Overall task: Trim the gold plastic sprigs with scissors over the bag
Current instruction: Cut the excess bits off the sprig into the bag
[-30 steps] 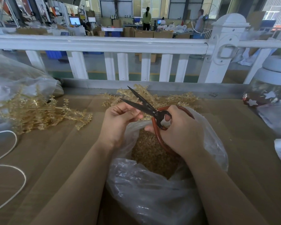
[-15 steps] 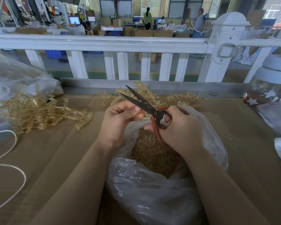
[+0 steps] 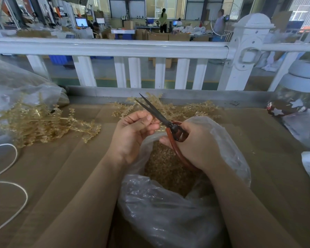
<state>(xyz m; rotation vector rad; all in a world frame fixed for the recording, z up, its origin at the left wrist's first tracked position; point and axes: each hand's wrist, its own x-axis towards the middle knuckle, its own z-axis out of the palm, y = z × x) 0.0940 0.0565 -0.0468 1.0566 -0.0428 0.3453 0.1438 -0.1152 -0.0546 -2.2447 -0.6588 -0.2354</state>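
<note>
Just above the bag [image 3: 168, 212], right hand [image 3: 195, 144] grips scissors [image 3: 161, 119] beside left hand [image 3: 132, 133].

A white railing [image 3: 115, 48] edges the brown bench [image 3: 64, 169]; beyond lies a daylit workshop with windows [image 3: 166, 6], boxes [image 3: 157, 36], monitors [image 3: 81, 22] and a grey floor [image 3: 147, 71].
</note>
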